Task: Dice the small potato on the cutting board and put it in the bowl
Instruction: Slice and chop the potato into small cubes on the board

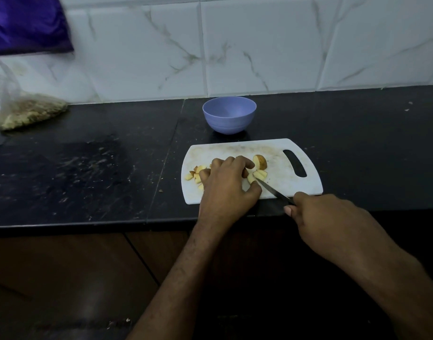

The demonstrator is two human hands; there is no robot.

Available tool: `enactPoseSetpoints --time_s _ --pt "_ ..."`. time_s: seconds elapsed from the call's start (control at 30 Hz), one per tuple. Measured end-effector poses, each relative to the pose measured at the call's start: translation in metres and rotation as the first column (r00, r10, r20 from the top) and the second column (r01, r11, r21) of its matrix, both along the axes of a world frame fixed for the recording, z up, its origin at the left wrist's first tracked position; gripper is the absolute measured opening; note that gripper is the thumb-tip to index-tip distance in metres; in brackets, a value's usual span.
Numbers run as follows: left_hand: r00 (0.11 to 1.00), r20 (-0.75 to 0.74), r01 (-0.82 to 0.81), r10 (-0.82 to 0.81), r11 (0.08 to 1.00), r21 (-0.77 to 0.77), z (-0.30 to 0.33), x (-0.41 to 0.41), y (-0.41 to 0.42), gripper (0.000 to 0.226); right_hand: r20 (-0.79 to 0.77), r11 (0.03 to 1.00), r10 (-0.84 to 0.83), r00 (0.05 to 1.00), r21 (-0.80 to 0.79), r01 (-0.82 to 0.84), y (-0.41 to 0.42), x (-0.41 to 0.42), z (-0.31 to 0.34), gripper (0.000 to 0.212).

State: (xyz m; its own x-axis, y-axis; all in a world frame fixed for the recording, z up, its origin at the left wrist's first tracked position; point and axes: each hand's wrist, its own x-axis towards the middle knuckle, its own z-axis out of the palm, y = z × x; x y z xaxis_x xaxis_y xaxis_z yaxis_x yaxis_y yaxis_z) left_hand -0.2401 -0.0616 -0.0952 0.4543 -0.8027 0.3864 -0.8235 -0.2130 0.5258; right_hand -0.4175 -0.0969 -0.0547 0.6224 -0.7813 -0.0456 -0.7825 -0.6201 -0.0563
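Your two bare forearms reached up from the bottom of the view toward a black counter (88, 168). Your right hand (325, 222) sat nearest, at the counter's front edge, with its fingers curled tight round the handle of a knife (274, 191). The handle itself was hidden inside your fist. The thin blade ran up and to the left across the front of a white board (279, 182), and its tip touched a cluster of cut potato pieces.

Your left hand (229, 182) lay palm down on the board, just left of the blade. Its fingers were curled over the potato (258, 174) there, with fingertips and thumb pinching the pale pieces beside the knife tip. Just past those fingers sat a larger chunk (260, 161) with brown skin, not yet diced. A small heap of dice (197, 174) lay on the board's left side, by your knuckles.

The board's handle slot pointed right. Beyond the board, near its far edge but apart from it, stood a blue bowl (229, 115); no potato showed in the part of its inside you could see.

Far left on the counter lay a clear bag (21, 111) of something tan and crumbly. Behind everything rose a wall (259, 45) of white marbled tiles, with purple cloth (26, 23) hanging at the top left.
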Motion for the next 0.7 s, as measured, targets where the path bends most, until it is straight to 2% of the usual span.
enactPoseSetpoints --time_s 0.17,0.33,0.43,0.57,0.7 --pt "1.000 0.019 0.006 -0.007 0.999 0.040 0.001 0.001 0.002 0.029 -0.003 1.000 -0.021 1.000 -0.007 0.021 -0.001 -0.005 0.008 0.031" --pt "0.994 -0.104 0.033 -0.033 0.999 -0.005 0.001 0.012 0.009 0.026 -0.020 0.999 -0.044 0.999 0.014 0.044 -0.004 -0.005 0.011 0.031" --pt "0.998 -0.064 0.013 -0.010 0.999 0.049 0.001 0.012 0.009 0.025 -0.018 0.999 -0.039 0.999 0.030 0.039 -0.003 -0.007 0.009 0.030" --pt "0.999 -0.053 0.004 0.000 0.998 0.064 0.001 0.011 0.007 0.016 0.064 0.997 -0.041 0.997 -0.061 0.045 0.003 -0.004 0.006 0.032" --pt "0.998 -0.059 0.036 -0.032 0.997 0.071 0.003 0.011 0.009 0.015 0.083 0.999 -0.018 0.996 -0.045 0.022 0.005 0.004 0.004 0.031"
